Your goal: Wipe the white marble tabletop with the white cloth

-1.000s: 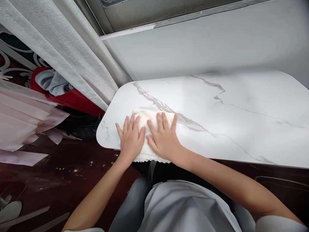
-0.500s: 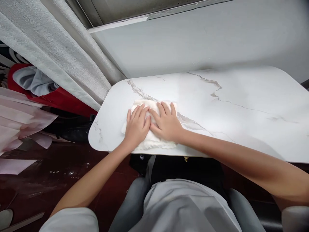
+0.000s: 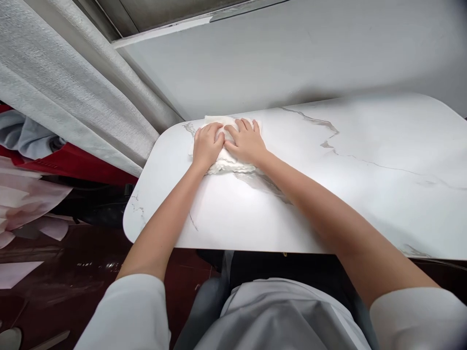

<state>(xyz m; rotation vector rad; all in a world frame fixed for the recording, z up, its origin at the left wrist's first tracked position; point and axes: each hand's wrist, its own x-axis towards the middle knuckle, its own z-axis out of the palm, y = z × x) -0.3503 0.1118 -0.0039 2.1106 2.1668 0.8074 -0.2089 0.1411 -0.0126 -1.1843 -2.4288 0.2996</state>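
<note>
A folded white cloth (image 3: 233, 164) lies near the far edge of the white marble-patterned tabletop (image 3: 248, 214). My left hand (image 3: 207, 144) presses on its left part, palm down with the fingers laid over it. On the right part rests my right hand (image 3: 248, 141), fingers spread and slightly bent. The thumbs are close to each other at the middle of the cloth. Much of the cloth is covered by both hands, and its ruffled near edge shows below them.
A grey wall (image 3: 255, 63) runs along the table's far side. At the left hangs a pale curtain (image 3: 83, 82), with a red container (image 3: 80, 163) holding grey fabric beyond it. Sheer pink fabric (image 3: 32, 194) is lower left, above the dark red floor (image 3: 83, 287).
Both hands have pushed the cloth away from me, from near the table's front edge to its far edge. My arms are stretched further out, and the view has shifted slightly.
</note>
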